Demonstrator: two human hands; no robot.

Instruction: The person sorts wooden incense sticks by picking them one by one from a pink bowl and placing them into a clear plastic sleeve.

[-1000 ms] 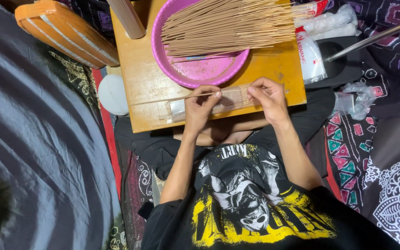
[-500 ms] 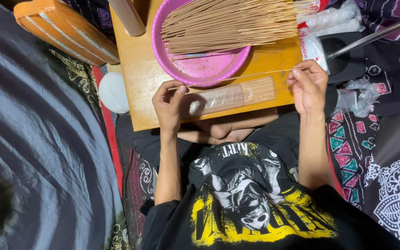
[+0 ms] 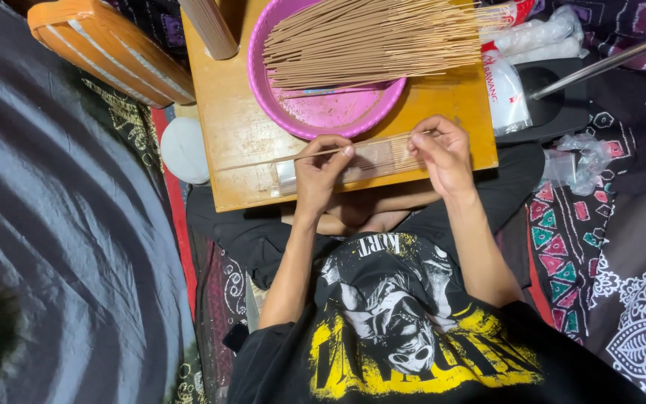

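Note:
A clear plastic sleeve [image 3: 374, 158] partly filled with thin tan sticks lies on the near edge of a wooden board [image 3: 241, 135]. My left hand [image 3: 321, 170] rests on the sleeve's left part and pinches a single thin stick [image 3: 263, 160] that runs out to the left. On the sleeve's right end, my right hand [image 3: 443, 153] grips the stick bundle with its fingertips. Just beyond both hands, a pink basin [image 3: 323, 112] holds a large heap of the same loose sticks [image 3: 375, 37].
An orange and white striped object [image 3: 110, 49] lies at the upper left, and a white round lid [image 3: 183, 150] sits left of the board. Plastic bags [image 3: 521, 63] and a crumpled wrapper [image 3: 577, 157] lie right of the board. A metal rod [image 3: 607, 63] slants over a black object.
Half a second ago my hands were apart, the right one out at the board's right edge. Both have come back together over the sleeve, with a single stick now between them.

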